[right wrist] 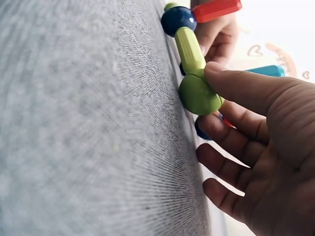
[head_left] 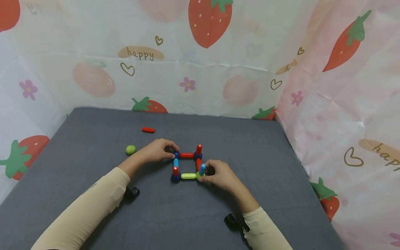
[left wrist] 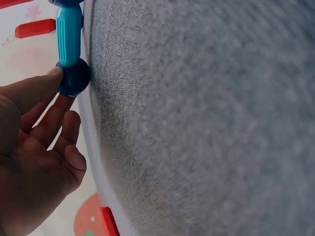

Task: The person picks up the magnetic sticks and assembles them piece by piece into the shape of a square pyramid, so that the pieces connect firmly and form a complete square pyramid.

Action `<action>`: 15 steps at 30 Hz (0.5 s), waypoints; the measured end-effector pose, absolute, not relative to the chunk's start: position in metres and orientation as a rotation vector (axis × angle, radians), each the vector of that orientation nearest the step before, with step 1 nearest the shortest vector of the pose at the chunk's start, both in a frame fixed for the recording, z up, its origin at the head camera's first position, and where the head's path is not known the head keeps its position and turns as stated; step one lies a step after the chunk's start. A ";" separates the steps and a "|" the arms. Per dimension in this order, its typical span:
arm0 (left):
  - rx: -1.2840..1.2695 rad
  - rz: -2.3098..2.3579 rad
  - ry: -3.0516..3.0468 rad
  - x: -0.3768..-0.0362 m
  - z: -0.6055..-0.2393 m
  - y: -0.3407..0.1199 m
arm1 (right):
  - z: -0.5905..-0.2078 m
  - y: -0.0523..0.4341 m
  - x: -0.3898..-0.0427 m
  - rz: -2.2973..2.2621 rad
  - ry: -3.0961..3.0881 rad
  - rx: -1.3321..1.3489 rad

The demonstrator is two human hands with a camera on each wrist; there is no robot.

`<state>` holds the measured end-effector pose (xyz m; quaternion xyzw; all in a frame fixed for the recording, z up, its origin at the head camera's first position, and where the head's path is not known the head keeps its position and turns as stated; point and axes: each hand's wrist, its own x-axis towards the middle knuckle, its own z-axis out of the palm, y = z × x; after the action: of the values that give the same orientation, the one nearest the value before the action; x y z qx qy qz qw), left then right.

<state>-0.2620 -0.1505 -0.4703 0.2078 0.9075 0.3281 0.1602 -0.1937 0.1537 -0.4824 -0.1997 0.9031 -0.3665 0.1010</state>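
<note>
A square frame of magnetic rods and balls [head_left: 187,166] lies on the grey table [head_left: 93,166]. My left hand [head_left: 171,150] pinches the dark blue ball [head_left: 176,155] at the back left corner. In the left wrist view the thumb [left wrist: 47,81] presses that ball [left wrist: 75,77] below a blue rod [left wrist: 69,34]. My right hand [head_left: 204,173] pinches the green ball [head_left: 198,175] at the front right corner, where a blue rod [head_left: 202,169] stands upright. The right wrist view shows the thumb [right wrist: 231,83] on the green ball [right wrist: 198,96], joined to a green rod [right wrist: 189,46].
A loose red rod [head_left: 148,130] and a loose green ball [head_left: 130,150] lie on the table behind and left of the frame. Red rods [head_left: 199,149] stand upright on two corners. Strawberry-print cloth [head_left: 200,52] walls in the table at the back and both sides.
</note>
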 end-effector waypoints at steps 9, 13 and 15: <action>0.588 0.899 2.605 -0.255 -0.467 -0.156 | -0.481 0.156 -0.198 -1.101 2.676 -0.548; 0.552 0.899 2.608 -0.247 -0.467 -0.158 | -0.482 0.159 -0.202 -1.109 2.679 -0.530; 0.549 0.898 2.616 -0.244 -0.468 -0.158 | -0.483 0.160 -0.204 -1.125 2.674 -0.515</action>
<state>-0.2440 -0.1581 -0.4678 0.1923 0.9158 0.3142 0.1602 -0.2037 0.1603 -0.4833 -0.1739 0.9033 -0.3799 0.0974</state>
